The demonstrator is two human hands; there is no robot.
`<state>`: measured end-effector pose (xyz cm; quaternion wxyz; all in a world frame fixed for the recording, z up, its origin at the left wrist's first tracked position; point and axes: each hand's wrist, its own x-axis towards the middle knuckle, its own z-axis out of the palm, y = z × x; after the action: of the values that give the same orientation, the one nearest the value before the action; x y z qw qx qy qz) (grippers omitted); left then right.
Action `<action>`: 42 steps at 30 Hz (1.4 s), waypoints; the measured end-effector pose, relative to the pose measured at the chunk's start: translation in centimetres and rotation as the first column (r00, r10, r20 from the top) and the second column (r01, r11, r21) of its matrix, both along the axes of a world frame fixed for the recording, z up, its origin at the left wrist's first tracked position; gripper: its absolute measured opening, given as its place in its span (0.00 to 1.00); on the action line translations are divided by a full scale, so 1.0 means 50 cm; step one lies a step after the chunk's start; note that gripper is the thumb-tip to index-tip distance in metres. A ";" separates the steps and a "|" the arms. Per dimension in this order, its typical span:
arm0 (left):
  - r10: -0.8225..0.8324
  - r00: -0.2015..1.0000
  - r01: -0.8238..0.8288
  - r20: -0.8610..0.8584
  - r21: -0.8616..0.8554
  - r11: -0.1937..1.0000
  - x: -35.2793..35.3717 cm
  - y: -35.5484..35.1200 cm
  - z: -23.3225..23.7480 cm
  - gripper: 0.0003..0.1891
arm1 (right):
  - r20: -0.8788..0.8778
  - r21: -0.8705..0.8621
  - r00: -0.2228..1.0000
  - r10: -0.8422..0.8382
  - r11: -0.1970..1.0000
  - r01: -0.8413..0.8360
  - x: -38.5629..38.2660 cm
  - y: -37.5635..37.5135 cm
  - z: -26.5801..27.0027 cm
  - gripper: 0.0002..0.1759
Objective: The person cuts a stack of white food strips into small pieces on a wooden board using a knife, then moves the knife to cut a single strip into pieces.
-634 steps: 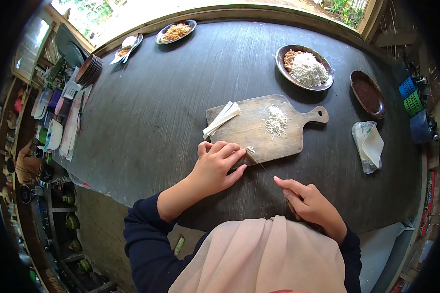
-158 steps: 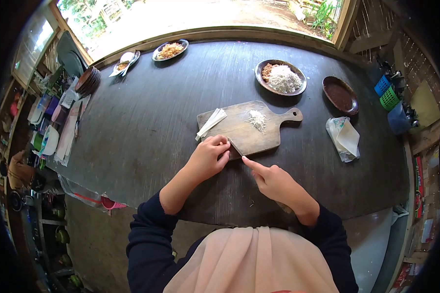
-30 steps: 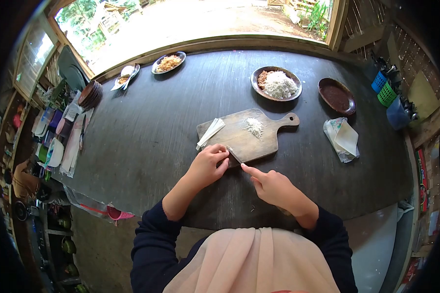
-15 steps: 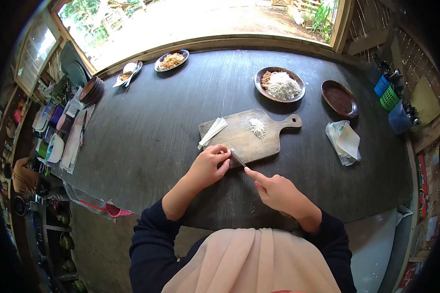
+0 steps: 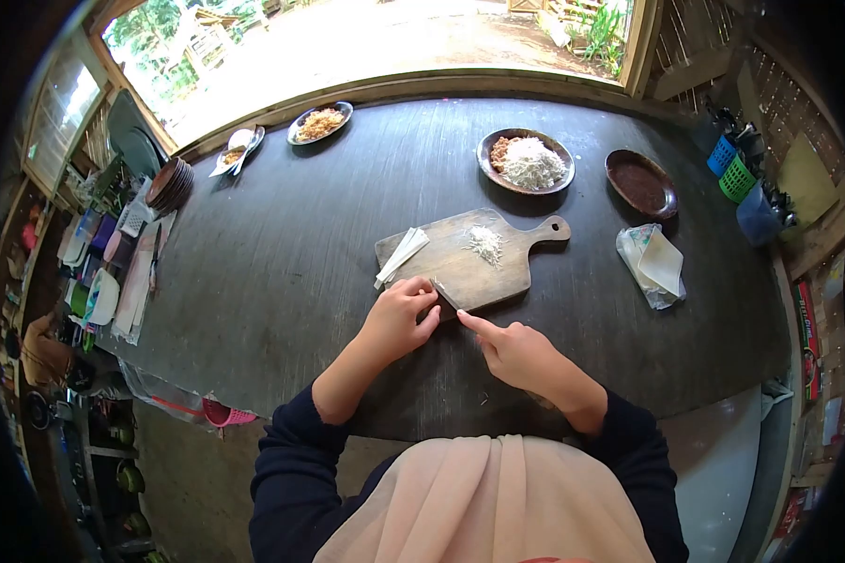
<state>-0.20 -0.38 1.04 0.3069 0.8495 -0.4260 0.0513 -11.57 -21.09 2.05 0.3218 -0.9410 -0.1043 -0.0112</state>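
My left hand (image 5: 407, 310) is closed at the lower left of the wooden cutting board (image 5: 469, 279), its fingertips pinching a white strip whose pale end just shows. In my right hand (image 5: 526, 355) is a knife (image 5: 449, 297), held with the index finger stretched along its back. The blade lies right beside my left fingertips; the handle is hidden in the palm. Flat white strips (image 5: 403, 256) rest on the left end of the board. A small heap of fine white shreds (image 5: 485, 245) sits near its middle.
Beyond the board stands a plate (image 5: 562, 180) heaped with white shreds and brown food. An oval brown dish (image 5: 667, 201) and white sheets in plastic wrap (image 5: 664, 262) lie to the right. A plate of shredded food (image 5: 319, 123) and stacked brown dishes (image 5: 169, 185) are at the left.
The whole view has shifted slightly. My right hand and the knife have moved a little closer to my left fingertips. My left hand stays at the board's edge.
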 end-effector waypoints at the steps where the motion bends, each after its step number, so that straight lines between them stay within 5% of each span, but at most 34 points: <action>1: 0.005 1.000 -0.005 -0.018 0.008 1.000 0.000 0.002 0.000 0.12 | 0.004 -0.003 1.000 0.004 1.000 -0.004 0.000 -0.003 0.002 0.26; 3: 0.010 1.000 -0.010 -0.014 0.009 1.000 -0.001 0.003 0.002 0.12 | -0.058 0.102 0.998 0.010 0.995 -0.004 -0.005 -0.011 0.005 0.24; 18: 0.006 1.000 -0.006 -0.031 -0.011 1.000 0.001 0.004 -0.002 0.12 | -0.125 0.136 0.992 0.027 0.991 -0.009 -0.014 -0.018 0.027 0.24; 24: -0.004 1.000 0.004 -0.027 0.004 1.000 -0.001 0.004 0.005 0.13 | -0.081 0.010 0.997 -0.006 1.000 0.007 -0.002 -0.001 0.019 0.24; 42: 0.003 0.998 -0.004 -0.062 -0.003 1.000 0.003 0.009 -0.001 0.14 | -0.059 0.075 0.998 0.015 0.997 -0.011 -0.022 -0.013 0.029 0.24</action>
<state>-0.07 0.09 1.01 0.3214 0.8509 -0.4146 0.0261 -12.69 -21.74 3.50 0.3597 -0.9275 -0.1003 0.0152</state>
